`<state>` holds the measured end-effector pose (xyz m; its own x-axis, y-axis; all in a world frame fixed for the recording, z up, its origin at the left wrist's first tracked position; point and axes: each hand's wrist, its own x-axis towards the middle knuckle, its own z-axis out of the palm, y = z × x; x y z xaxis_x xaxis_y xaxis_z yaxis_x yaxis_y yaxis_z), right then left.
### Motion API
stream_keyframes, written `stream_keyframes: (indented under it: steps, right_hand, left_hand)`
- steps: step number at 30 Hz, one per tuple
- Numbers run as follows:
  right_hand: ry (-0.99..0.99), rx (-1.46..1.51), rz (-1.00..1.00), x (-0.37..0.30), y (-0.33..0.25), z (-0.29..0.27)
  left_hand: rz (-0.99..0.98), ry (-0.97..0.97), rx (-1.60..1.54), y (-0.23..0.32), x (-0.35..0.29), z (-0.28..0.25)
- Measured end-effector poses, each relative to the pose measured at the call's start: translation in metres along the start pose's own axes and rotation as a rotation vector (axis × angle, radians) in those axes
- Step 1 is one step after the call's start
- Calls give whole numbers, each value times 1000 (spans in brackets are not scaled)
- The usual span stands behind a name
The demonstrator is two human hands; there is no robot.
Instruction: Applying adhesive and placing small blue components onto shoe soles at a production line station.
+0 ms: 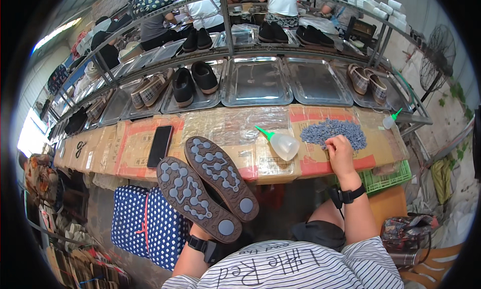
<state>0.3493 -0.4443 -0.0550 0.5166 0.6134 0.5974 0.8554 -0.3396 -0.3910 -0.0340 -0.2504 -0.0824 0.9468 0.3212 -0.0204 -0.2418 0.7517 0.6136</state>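
A pair of shoes (220,176) is held soles up, the brown soles inlaid with blue-grey dots and linked shapes. My left hand (201,233) is beneath them, closed on the pair, its fingers mostly hidden. To the right, a heap of small blue-grey pieces (325,131) lies on the cardboard-covered bench. My right hand (341,156) is at the heap's near edge, thumb and fingers pinched together; what is between the fingertips is too small to make out. Between shoes and heap lies a squeeze bottle (284,146) with a green nozzle, tipped on its side.
A phone (160,146) lies left of the shoes. Behind the bench (240,118), a rack carries metal trays (258,102), some with black shoes (194,83) or plaid shoes (368,83). Another green-tipped bottle (390,120) stands at right. A polka-dot bag (133,224) sits below left.
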Motion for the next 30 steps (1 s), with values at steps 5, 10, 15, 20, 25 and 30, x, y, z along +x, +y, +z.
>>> stream_keyframes:
  steps: [5, 10, 15, 20, 25, 30]
  right_hand:
    - [-73, -55, 15, -2, -14, -4]
    - [-111, -79, -15, -1, -11, -5]
    - [-40, 254, 132, 1, -34, -9]
    - [-359, 1123, 472, -22, -130, 1]
    - [-771, 1217, 424, -44, -177, 43]
    - [-630, 1012, 126, -40, -190, 59]
  left_hand:
    - [8, 10, 32, -3, -3, -5]
    - [16, 16, 70, -6, -4, -9]
    - [52, 72, 112, -3, -6, -11]
    - [83, 171, 164, -2, 2, -1]
    - [93, 205, 217, -6, -10, 3]
    - [114, 224, 254, -7, -14, -4]
